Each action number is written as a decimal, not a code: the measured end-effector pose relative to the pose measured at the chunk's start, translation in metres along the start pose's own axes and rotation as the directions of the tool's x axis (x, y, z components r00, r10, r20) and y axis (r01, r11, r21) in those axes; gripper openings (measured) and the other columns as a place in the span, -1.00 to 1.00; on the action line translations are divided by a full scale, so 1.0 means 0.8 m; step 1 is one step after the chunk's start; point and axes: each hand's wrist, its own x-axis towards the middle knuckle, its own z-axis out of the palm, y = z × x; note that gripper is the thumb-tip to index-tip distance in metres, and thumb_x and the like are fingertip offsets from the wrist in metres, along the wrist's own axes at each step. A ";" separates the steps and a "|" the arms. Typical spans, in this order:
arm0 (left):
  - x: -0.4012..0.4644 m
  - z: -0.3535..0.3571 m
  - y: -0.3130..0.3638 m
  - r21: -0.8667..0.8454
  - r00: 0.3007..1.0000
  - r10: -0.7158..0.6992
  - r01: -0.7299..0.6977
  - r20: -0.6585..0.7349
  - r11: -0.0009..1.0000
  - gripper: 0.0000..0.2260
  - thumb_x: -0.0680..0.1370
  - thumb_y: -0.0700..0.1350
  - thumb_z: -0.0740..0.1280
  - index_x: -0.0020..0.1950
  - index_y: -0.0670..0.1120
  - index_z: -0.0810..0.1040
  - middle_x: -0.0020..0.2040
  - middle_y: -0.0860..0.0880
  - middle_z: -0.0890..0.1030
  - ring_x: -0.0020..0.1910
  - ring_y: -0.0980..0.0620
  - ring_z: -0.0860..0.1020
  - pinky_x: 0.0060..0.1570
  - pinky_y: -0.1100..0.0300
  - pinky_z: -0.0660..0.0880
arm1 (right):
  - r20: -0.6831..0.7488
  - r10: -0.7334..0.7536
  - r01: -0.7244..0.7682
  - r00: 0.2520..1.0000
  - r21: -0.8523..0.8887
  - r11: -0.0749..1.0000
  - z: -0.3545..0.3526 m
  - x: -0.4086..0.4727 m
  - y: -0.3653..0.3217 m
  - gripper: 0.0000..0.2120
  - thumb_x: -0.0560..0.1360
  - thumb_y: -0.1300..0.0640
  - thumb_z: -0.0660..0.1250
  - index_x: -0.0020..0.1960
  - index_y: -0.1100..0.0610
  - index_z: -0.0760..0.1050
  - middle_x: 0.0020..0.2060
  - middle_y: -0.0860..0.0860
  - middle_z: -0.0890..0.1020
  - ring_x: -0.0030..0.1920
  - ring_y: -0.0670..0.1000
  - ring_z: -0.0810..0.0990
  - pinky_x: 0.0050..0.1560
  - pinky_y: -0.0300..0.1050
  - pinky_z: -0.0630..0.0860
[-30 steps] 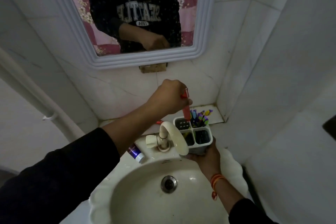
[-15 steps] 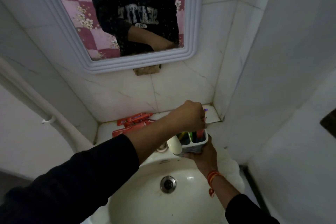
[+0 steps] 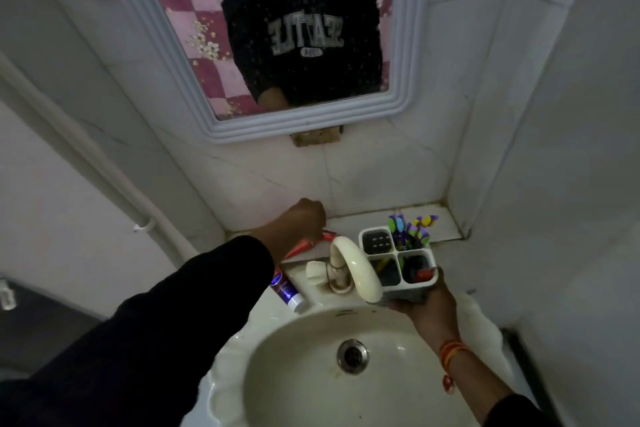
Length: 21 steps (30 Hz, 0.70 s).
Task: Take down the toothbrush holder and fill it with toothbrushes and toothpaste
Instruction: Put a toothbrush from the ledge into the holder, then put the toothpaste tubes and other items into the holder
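My right hand [image 3: 424, 308] holds the white four-compartment toothbrush holder [image 3: 398, 262] from below, over the right side of the sink rim. Several purple, green and yellow toothbrushes [image 3: 410, 229] stand in its back right compartment, and a red item [image 3: 423, 274] lies in the front right one. My left hand [image 3: 304, 218] is on the ledge behind the tap, fingers closed over a red toothpaste tube [image 3: 304, 245] that lies there. A blue and white tube [image 3: 287, 291] lies on the sink rim left of the tap.
A cream tap [image 3: 353, 265] curves between my hands, in front of the holder. The white sink [image 3: 346, 357] with its metal drain is below. A framed mirror [image 3: 277, 45] hangs above. Tiled walls close the corner on the right, and a white pipe [image 3: 104, 166] runs down the left wall.
My left hand has left the holder after lowering the red item into it, and has moved left to the ledge onto the red tube. The holder stays in my right hand.
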 end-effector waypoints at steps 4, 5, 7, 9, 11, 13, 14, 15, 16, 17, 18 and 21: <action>0.017 0.032 -0.024 0.134 1.000 -0.014 0.015 -0.010 0.991 -0.50 0.54 -0.03 0.42 0.47 -0.08 0.46 0.30 -0.17 0.57 0.22 -0.16 0.59 0.21 0.06 0.56 | 0.006 -0.084 0.084 0.996 -0.188 0.979 -0.003 -0.002 -0.002 -0.44 0.17 0.02 0.68 0.12 -0.01 0.57 0.19 0.21 0.60 0.15 0.37 0.58 -0.17 0.33 0.65; 0.022 0.039 -0.027 0.134 1.000 -0.003 0.006 -0.021 0.991 -0.48 0.55 -0.04 0.42 0.50 -0.06 0.43 0.32 -0.16 0.55 0.23 -0.16 0.59 0.24 0.04 0.55 | 0.011 -0.065 0.066 0.998 -0.161 0.985 -0.003 -0.002 -0.001 -0.45 0.18 -0.01 0.65 0.12 0.00 0.56 0.21 0.25 0.59 0.13 0.35 0.59 -0.15 0.36 0.64; 0.033 0.051 -0.027 0.166 0.998 0.043 -0.033 -0.053 0.986 -0.54 0.58 -0.03 0.38 0.47 -0.07 0.46 0.33 -0.16 0.53 0.26 -0.17 0.56 0.26 0.03 0.51 | 0.011 -0.029 0.030 1.000 -0.066 0.997 -0.001 0.000 -0.003 -0.77 0.46 0.22 0.42 0.10 0.03 0.57 0.23 0.30 0.58 0.05 0.34 0.63 -0.25 0.26 0.66; 0.042 0.060 -0.024 0.191 0.993 0.083 -0.065 -0.089 0.979 -0.59 0.59 0.02 0.35 0.40 -0.11 0.51 0.30 -0.15 0.51 0.22 -0.19 0.57 0.22 0.02 0.52 | 0.002 -0.038 0.038 0.999 -0.080 0.996 -0.002 0.002 -0.001 -0.74 0.52 0.34 0.32 0.09 0.04 0.56 0.20 0.32 0.59 -0.02 0.32 0.66 -0.31 0.19 0.66; 0.053 0.069 -0.017 0.222 0.984 0.160 -0.138 -0.084 0.965 -0.61 0.60 0.08 0.33 0.31 -0.15 0.57 0.26 -0.18 0.48 0.11 -0.23 0.60 0.12 -0.04 0.57 | 0.007 -0.035 0.035 0.999 -0.074 0.997 0.003 -0.002 -0.004 -0.80 0.49 0.21 0.38 0.08 0.04 0.57 0.13 0.27 0.63 -0.03 0.31 0.67 -0.31 0.20 0.66; 0.058 0.071 -0.007 0.291 0.979 0.200 -0.185 -0.025 0.939 -0.69 0.63 0.03 0.29 0.18 -0.18 0.60 0.24 -0.22 0.47 0.08 -0.26 0.62 0.06 -0.07 0.58 | 0.007 -0.010 0.010 1.000 -0.011 1.000 0.005 -0.004 -0.008 -0.82 0.60 0.26 0.25 0.05 0.05 0.58 0.01 0.20 0.67 -0.17 0.24 0.71 -0.41 0.12 0.65; 0.059 0.073 -0.003 0.320 0.980 0.199 -0.188 -0.003 0.928 -0.73 0.63 -0.01 0.27 0.15 -0.18 0.61 0.22 -0.22 0.48 0.11 -0.25 0.60 0.06 -0.09 0.58 | 0.001 -0.003 0.003 1.000 -0.008 1.000 0.003 -0.002 -0.009 -0.76 0.63 0.32 0.20 0.04 0.06 0.58 -0.02 0.17 0.68 -0.21 0.21 0.72 -0.43 0.09 0.65; 0.060 0.073 0.001 0.333 0.978 0.207 -0.196 0.004 0.922 -0.74 0.64 -0.04 0.25 0.15 -0.17 0.60 0.20 -0.21 0.51 0.15 -0.25 0.58 0.06 -0.09 0.58 | 0.005 -0.002 0.002 1.000 -0.022 1.000 0.003 -0.002 -0.010 -0.73 0.63 0.34 0.18 0.05 0.06 0.58 -0.03 0.15 0.69 -0.21 0.21 0.72 -0.44 0.08 0.65; 0.062 0.073 0.003 0.329 0.974 0.225 -0.207 -0.016 0.921 -0.75 0.64 -0.05 0.23 0.18 -0.15 0.59 0.18 -0.19 0.54 0.18 -0.24 0.55 0.04 -0.08 0.57 | 0.012 -0.005 0.006 1.000 -0.041 0.999 0.002 -0.002 -0.011 -0.72 0.62 0.37 0.19 0.05 0.06 0.58 -0.04 0.14 0.70 -0.21 0.19 0.72 -0.44 0.07 0.65; 0.063 0.070 0.007 0.315 0.967 0.251 -0.224 -0.048 0.922 -0.75 0.64 -0.05 0.21 0.23 -0.12 0.57 0.15 -0.18 0.58 0.19 -0.22 0.53 0.02 -0.07 0.56 | 0.020 -0.017 0.018 1.000 -0.075 0.997 0.001 -0.001 -0.012 -0.68 0.61 0.43 0.20 0.05 0.06 0.58 -0.06 0.11 0.71 -0.23 0.15 0.74 -0.44 0.05 0.65; 0.063 0.067 0.009 0.285 0.952 0.293 -0.257 -0.092 0.923 -0.72 0.65 -0.04 0.20 0.29 -0.10 0.54 0.13 -0.18 0.61 0.19 -0.22 0.51 0.01 -0.05 0.55 | 0.038 -0.017 0.020 0.999 -0.095 0.995 0.001 -0.001 -0.012 -0.64 0.60 0.48 0.19 0.05 0.07 0.58 -0.09 0.08 0.73 -0.25 0.10 0.75 -0.45 0.03 0.65; 0.055 0.052 0.028 0.080 0.883 0.373 -0.366 -0.283 0.927 -0.63 0.68 0.02 0.17 0.45 -0.08 0.44 0.16 -0.18 0.63 0.15 -0.20 0.55 0.08 -0.05 0.54 | 0.060 0.008 -0.003 0.998 -0.082 0.997 0.002 -0.001 -0.015 -0.64 0.62 0.47 0.15 0.06 0.07 0.57 -0.15 0.04 0.75 -0.26 0.06 0.75 -0.45 0.02 0.65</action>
